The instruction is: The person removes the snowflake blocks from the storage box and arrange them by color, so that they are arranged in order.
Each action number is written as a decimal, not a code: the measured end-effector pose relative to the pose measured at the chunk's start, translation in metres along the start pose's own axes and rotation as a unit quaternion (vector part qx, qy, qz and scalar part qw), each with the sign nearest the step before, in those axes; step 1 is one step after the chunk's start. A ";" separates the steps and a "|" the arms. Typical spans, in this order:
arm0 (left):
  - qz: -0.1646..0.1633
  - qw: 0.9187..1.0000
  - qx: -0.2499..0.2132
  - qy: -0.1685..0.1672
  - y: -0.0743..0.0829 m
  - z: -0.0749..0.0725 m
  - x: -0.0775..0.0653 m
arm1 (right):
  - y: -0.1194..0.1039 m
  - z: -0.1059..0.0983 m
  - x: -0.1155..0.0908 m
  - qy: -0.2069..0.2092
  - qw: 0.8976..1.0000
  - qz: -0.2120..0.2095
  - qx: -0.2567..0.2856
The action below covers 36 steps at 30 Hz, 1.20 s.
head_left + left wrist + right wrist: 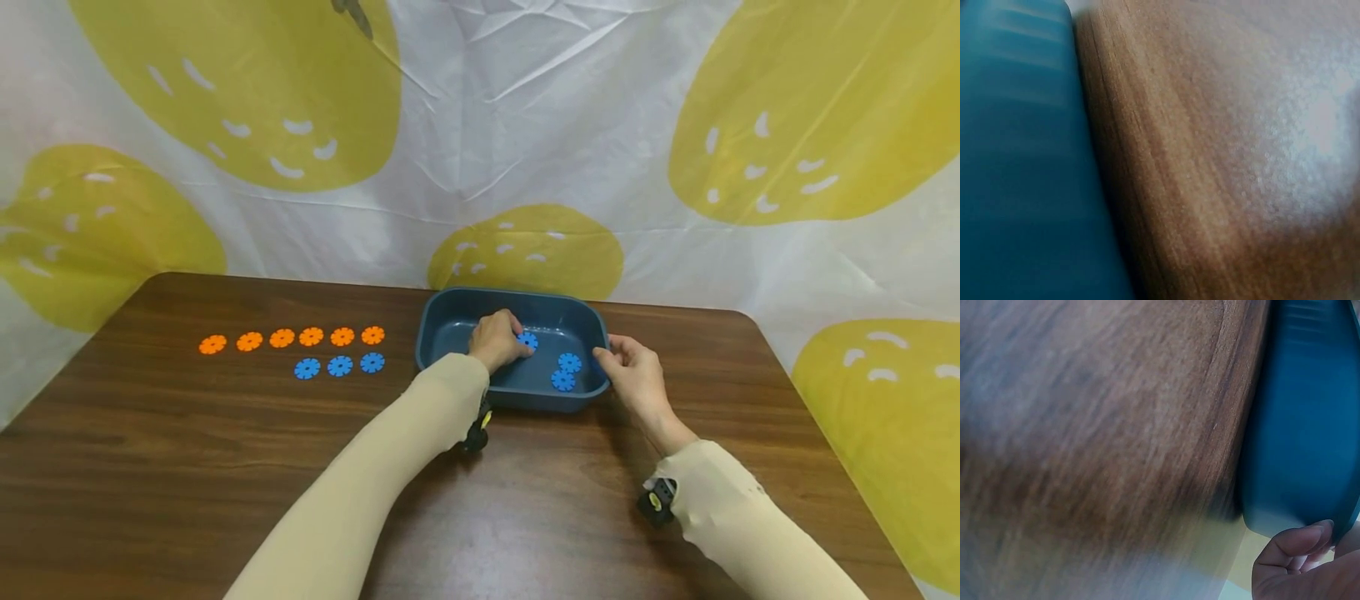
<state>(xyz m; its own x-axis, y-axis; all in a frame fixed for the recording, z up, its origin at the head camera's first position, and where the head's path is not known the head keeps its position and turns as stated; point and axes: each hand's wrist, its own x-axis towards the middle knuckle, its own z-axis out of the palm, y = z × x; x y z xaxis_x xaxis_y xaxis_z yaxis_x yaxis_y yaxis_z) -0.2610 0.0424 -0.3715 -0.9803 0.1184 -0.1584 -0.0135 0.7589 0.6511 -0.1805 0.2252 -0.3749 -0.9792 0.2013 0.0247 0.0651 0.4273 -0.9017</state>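
Blue disc (529,341) pinched in left hand (495,340), inside tray (536,401)

Disc: flat, round, bright blue, notched edge, small centre hole. Left thumb and forefinger close on its edge. Two loose blue discs (570,362) at tray's right end, touching or overlapping, can't tell which. Tray: glossy dark blue-grey, rounded corners, ridges on outer wall. Right hand (639,377) pinches its right end. Table (540,500), left of tray: row of three blue discs (340,366), six orange discs (311,337) behind. Yellow marks on wrist cams (656,502) too small to read.
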 end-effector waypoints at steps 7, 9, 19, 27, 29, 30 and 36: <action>0.008 1.000 -0.001 0.004 0.001 -0.002 -0.002 | -0.002 0.000 0.000 -0.002 1.000 0.003 0.000; 0.010 1.000 -0.003 0.006 0.001 -0.003 -0.003 | -0.002 0.000 0.000 -0.002 1.000 0.005 -0.001; 0.010 1.000 -0.009 0.018 0.001 -0.004 -0.004 | -0.001 0.000 0.000 0.001 1.000 0.004 -0.006; 0.021 1.000 -0.002 0.021 -0.001 -0.004 -0.004 | 0.002 0.002 0.000 0.000 1.000 0.007 -0.006; 0.020 1.000 -0.004 0.019 -0.001 -0.006 -0.005 | 0.002 0.003 0.000 -0.002 1.000 0.007 -0.006; 0.021 1.000 -0.006 0.018 0.000 -0.007 -0.006 | 0.002 0.003 0.001 -0.002 1.000 0.008 -0.005; 0.046 0.999 -0.018 0.009 0.007 -0.017 -0.011 | 0.000 0.000 0.001 0.000 1.000 -0.001 -0.014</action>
<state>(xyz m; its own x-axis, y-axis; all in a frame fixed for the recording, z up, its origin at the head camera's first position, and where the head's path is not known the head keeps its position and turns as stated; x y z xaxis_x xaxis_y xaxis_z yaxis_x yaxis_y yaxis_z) -0.2539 0.0358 -0.3529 -0.9809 0.1755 -0.0839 0.0702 0.7217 0.6886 -0.1818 0.2252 -0.3745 -0.9795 0.1994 0.0271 0.0675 0.4521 -0.8894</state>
